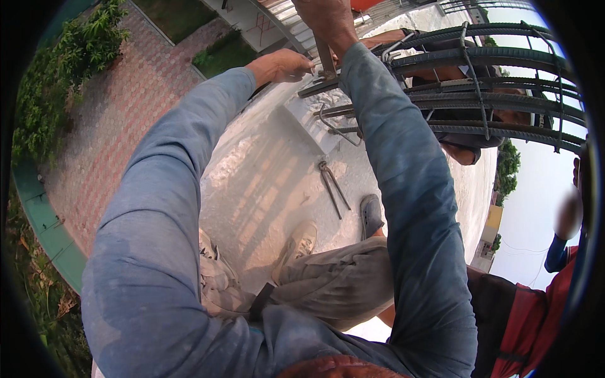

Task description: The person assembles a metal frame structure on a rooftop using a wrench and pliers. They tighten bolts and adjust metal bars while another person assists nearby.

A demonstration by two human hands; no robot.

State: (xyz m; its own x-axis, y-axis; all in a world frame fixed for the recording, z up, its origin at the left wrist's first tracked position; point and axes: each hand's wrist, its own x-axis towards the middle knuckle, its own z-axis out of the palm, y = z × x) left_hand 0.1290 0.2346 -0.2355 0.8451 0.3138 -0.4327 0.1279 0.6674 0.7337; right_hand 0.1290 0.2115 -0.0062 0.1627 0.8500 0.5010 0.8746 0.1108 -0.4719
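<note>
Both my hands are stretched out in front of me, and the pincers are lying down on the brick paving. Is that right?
Not quite: the pincers are on the pale surface by the grey shoe, as the head view shows. Your left hand and right hand are both stretched out in front.

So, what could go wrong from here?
The pincers lie loose near a tan shoe, so someone might trip on them. The bare left hand is close to ends of the rebar and could get scraped. The paving looks well below, so anything dropped over the edge might fall far.
</note>
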